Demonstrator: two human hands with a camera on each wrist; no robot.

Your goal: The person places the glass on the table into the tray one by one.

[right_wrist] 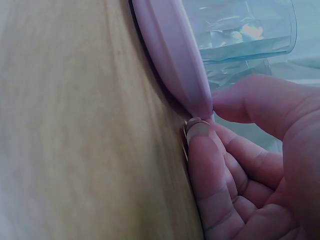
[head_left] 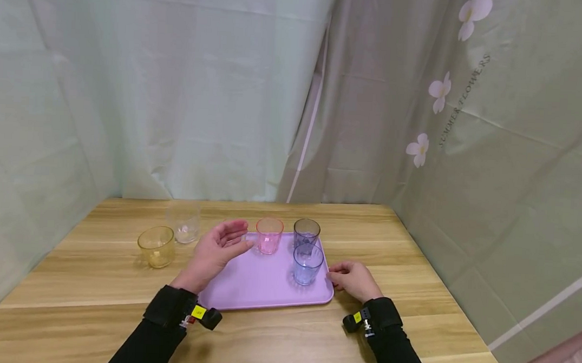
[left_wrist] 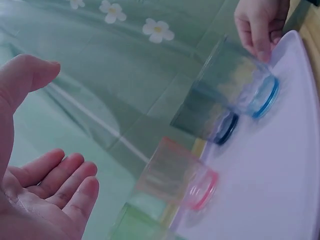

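A purple tray (head_left: 261,294) lies on the wooden table with several glasses on it. My right hand (head_left: 356,282) pinches its right edge, thumb on the rim (right_wrist: 202,95) and a finger against the underside. Near that edge stand a blue glass (head_left: 307,266) and, behind it, a dark grey glass (head_left: 306,231). A pink glass (head_left: 269,237) stands at the back of the tray. My left hand (head_left: 219,251) hovers over the tray's left side, fingers apart from the thumb, holding nothing. A green glass (left_wrist: 137,226) shows beside the pink one in the left wrist view; my left hand mostly hides it in the head view.
Left of the tray, a yellow glass (head_left: 157,247) and a clear glass (head_left: 184,223) stand on the wooden table (head_left: 96,281). Pale curtains (head_left: 202,91) hang behind the table and along both its sides.
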